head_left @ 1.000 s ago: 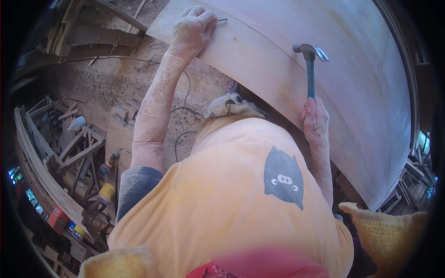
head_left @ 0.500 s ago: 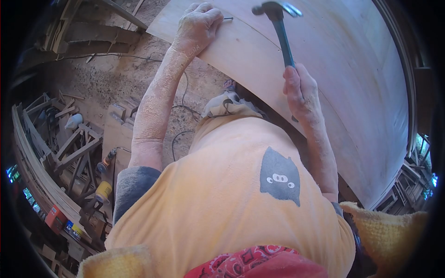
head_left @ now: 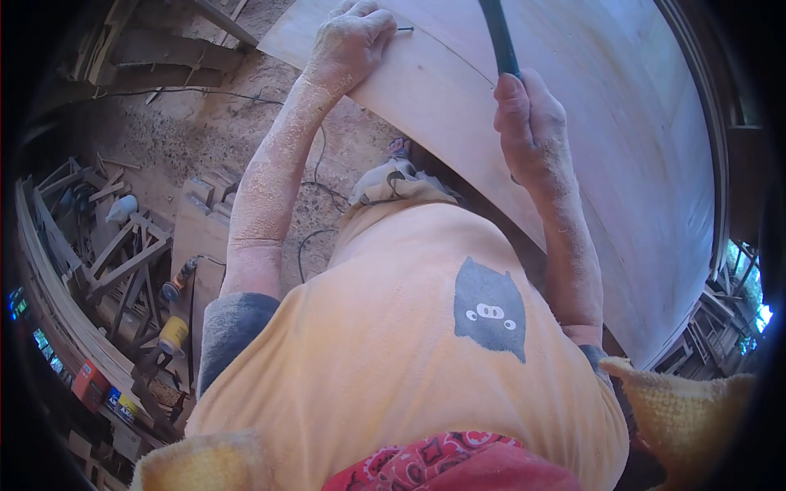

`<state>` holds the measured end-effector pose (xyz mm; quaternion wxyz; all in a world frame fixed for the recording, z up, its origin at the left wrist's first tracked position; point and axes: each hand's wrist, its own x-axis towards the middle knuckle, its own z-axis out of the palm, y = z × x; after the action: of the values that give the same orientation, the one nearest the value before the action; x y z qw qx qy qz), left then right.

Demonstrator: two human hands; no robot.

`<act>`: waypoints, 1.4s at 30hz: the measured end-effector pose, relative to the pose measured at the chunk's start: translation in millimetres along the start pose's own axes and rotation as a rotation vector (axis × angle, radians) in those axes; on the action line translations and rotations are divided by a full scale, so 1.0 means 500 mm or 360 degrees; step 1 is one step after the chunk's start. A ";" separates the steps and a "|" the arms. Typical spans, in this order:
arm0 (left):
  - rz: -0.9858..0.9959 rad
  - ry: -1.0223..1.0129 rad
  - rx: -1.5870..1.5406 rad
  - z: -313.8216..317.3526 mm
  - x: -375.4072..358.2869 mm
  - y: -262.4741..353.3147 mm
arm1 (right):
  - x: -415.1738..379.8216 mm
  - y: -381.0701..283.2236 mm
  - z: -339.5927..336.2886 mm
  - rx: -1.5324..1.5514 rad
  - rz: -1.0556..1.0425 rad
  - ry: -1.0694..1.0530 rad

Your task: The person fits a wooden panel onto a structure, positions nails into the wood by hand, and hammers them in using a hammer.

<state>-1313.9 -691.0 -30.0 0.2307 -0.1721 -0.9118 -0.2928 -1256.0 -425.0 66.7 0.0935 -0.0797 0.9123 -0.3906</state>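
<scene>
My left hand (head_left: 352, 37), dusty with pale powder, rests on the edge of a large pale wooden panel (head_left: 458, 98). Its fingers are closed around a thin dark nail (head_left: 405, 29), whose end sticks out to the right. My right hand (head_left: 530, 123) is wrapped round the dark green handle of a hammer (head_left: 501, 37), raised above the panel. The hammer's head lies beyond the top edge of the view. A seam runs across the panel between the two hands.
Below my left arm, a cable (head_left: 319, 155) trails over the dusty floor (head_left: 205, 139). Wood offcuts, a small power tool (head_left: 173, 286), a yellow container (head_left: 173, 335) and a red box (head_left: 90, 385) are at the left. More scrap wood (head_left: 708, 327) lies at far right.
The hammer has risen, so its head has left the view at the top. My right hand has shifted up a little; my left hand stays at the panel with the nail.
</scene>
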 end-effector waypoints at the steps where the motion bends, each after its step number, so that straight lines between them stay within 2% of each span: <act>1: -0.0016 0.0028 -0.0018 -0.001 0.001 0.000 | -0.001 -0.005 -0.003 0.0064 -0.0056 0.0053; 4: -0.0400 0.0300 -0.0420 0.008 -0.011 -0.017 | -0.008 0.022 -0.010 0.0151 0.0022 0.0077; 7: -0.1017 0.0836 -0.0926 0.018 -0.033 -0.064 | -0.042 0.091 -0.017 0.0266 0.0318 0.0000; 10: -0.0899 0.1288 -0.1424 0.033 -0.032 -0.084 | -0.097 0.160 -0.020 0.0345 0.0560 0.0051; 16: -0.1010 0.1323 -0.1220 0.031 -0.018 -0.073 | -0.162 0.206 -0.054 0.0267 0.0643 0.0083; 19: -0.1110 0.1272 -0.1259 0.026 -0.009 -0.086 | -0.175 0.232 -0.043 0.0255 0.0575 0.0172; 25: -0.1234 0.1152 -0.1311 0.012 0.042 -0.139 | -0.164 0.214 -0.040 0.0084 0.0666 0.0211; 28: -0.1134 0.0909 -0.1414 0.015 0.063 -0.191 | -0.157 0.216 -0.035 -0.0009 0.0720 0.0210; 29: -0.1068 0.0734 -0.1445 0.014 0.059 -0.205 | -0.156 0.213 -0.030 -0.0034 0.0733 0.0231; 32: -0.1087 0.0451 -0.1479 -0.006 0.059 -0.217 | -0.146 0.200 -0.018 -0.0130 0.0807 0.0321; 33: -0.1075 0.0223 -0.1560 -0.011 0.038 -0.246 | -0.147 0.200 -0.012 -0.0156 0.0848 0.0352; 36: -0.0086 -0.0032 -0.0658 -0.064 0.032 -0.210 | -0.149 0.194 0.007 -0.0197 0.0944 0.0473; 39: 0.0333 -0.0371 -0.0210 -0.113 0.003 -0.180 | -0.149 0.183 0.018 -0.0195 0.1004 0.0538; 42: 0.0311 -0.0441 -0.0239 -0.126 -0.016 -0.169 | -0.131 0.139 0.027 -0.0065 0.1060 0.0568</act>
<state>-1325.1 -795.9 -27.1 0.1167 -0.3153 -0.8894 -0.3097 -1194.3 -372.7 13.9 0.0533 0.2889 0.8978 -0.3282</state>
